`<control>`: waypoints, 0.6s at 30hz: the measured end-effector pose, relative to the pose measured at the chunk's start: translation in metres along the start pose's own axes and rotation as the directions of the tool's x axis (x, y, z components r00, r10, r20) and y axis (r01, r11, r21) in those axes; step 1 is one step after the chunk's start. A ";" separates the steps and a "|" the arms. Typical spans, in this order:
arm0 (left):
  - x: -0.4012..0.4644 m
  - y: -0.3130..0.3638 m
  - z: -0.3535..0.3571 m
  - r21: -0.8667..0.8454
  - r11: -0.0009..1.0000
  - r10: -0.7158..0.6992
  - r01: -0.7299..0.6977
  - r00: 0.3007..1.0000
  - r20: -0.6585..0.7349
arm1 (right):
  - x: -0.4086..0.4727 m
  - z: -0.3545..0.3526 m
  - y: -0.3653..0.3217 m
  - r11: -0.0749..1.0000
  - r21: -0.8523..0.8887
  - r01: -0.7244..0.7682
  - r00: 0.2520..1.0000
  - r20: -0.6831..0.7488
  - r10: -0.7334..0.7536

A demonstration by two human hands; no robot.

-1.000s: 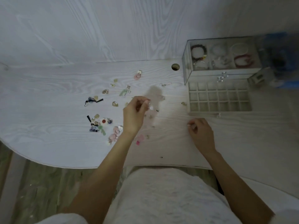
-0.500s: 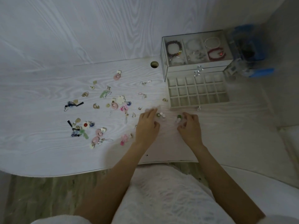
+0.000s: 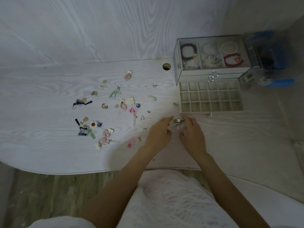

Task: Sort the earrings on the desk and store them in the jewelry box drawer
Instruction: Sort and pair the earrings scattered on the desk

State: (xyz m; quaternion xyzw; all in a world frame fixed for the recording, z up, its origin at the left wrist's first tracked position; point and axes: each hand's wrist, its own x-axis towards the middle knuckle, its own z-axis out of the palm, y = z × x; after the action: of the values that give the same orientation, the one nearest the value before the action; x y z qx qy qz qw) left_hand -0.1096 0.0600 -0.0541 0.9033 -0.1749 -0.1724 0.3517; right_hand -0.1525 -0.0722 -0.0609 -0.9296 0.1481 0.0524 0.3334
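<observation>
Many small earrings lie scattered on the white desk: pink discs, a white flower, dark tassels, and a mixed heap. My left hand rests on the desk with its fingers fairly straight. My right hand sits beside it with its fingers bent, their tips on the desk. A small green and pale earring pair lies between the two hands, touched by the fingertips. Just beyond them the jewelry box drawer stands pulled out, its grid of compartments looking bare.
The glass jewelry box behind the drawer holds bracelets in three sections. A blue and clear object stands to its right. A round cable hole is in the desk near the wall. One small earring lies beside the drawer's left side.
My left hand came down from the air and carried a small earring to the right. Both hands now meet in front of the drawer, closer together than before.
</observation>
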 end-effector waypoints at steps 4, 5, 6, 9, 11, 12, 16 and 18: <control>-0.022 -0.021 -0.039 0.217 0.971 0.130 -0.098 0.982 -0.138 | 0.000 -0.012 -0.015 0.963 -0.120 0.239 0.971 0.026 -0.238; -0.028 -0.029 -0.047 0.246 0.966 0.127 -0.078 0.974 -0.188 | 0.003 -0.012 -0.019 0.953 -0.126 0.274 0.962 0.050 -0.269; -0.034 -0.039 -0.054 0.263 0.964 0.093 -0.026 0.965 -0.246 | 0.007 -0.009 -0.025 0.944 -0.126 0.306 0.951 0.080 -0.298; -0.049 -0.071 -0.069 0.213 0.951 -0.132 0.222 0.920 -0.370 | 0.025 0.012 -0.044 0.916 -0.124 0.382 0.921 0.137 -0.366; -0.054 -0.088 -0.074 0.138 0.925 -0.277 0.354 0.876 -0.395 | 0.038 0.031 -0.056 0.890 -0.145 0.433 0.899 0.148 -0.413; -0.054 -0.093 -0.074 0.107 0.917 -0.314 0.384 0.862 -0.397 | 0.045 0.041 -0.062 0.883 -0.153 0.444 0.894 0.139 -0.426; -0.036 -0.094 -0.066 0.080 0.942 -0.277 0.325 0.890 -0.363 | 0.072 0.054 -0.075 0.905 -0.202 0.374 0.927 0.040 -0.374; -0.023 -0.089 -0.062 0.084 0.948 -0.263 0.308 0.903 -0.341 | 0.084 0.053 -0.077 0.907 -0.235 0.349 0.932 -0.010 -0.362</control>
State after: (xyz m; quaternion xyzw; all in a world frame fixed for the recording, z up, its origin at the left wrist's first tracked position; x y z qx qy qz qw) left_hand -0.0859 0.1669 -0.0687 0.9570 0.0085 -0.0583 0.2841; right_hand -0.0491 -0.0021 -0.0717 -0.9742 -0.0219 -0.0171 0.2238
